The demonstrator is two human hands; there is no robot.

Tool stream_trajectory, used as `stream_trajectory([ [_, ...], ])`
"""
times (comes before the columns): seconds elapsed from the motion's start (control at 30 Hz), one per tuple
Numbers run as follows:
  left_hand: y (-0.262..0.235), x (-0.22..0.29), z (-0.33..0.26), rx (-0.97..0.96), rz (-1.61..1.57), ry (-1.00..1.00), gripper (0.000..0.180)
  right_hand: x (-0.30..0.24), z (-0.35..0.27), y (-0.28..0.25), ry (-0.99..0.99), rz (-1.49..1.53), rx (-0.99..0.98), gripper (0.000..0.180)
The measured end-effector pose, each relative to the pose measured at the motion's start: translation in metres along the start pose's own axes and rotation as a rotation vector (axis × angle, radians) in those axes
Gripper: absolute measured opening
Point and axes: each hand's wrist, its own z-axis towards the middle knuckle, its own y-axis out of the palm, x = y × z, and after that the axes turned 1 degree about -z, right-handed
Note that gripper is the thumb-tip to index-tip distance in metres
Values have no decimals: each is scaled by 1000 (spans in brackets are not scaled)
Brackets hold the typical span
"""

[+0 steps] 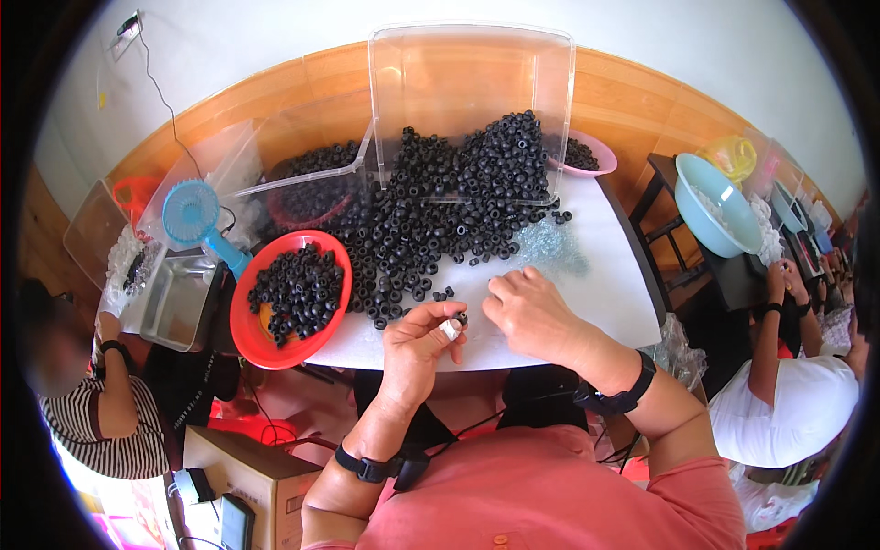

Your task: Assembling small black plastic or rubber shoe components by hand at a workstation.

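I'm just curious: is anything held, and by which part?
The left hand pinches a black hollow piece by its outer side; whether the right hand holds anything can't be told.

The person wears a coral-red, short-sleeved fabric shirt (522, 486), with a small round orange-toned button (500, 539) showing low on its front. The right sleeve (701, 500) ends above the elbow in loose folds. Each forearm carries a strap: a black buckled band (365, 468) with a blocky dark casing (412, 469) on the left, and a wide black band (639, 380) with a rounded casing on the right. Dark trousers (544, 401) cover the legs.
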Motion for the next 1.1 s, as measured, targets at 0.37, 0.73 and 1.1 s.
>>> stream_trajectory([
  [0.37, 3, 0, -1, 27, 96, 9, 23, -14, 4, 6, 343, 1, 60, 8],
  [0.73, 2, 4, 0, -3, 168, -12, 19, -17, -1, 22, 272, 55, 269, 10],
  [1.1, -4, 3, 1, -34, 26, -52, 19, -21, 19, 3, 284, 699, 458, 13],
])
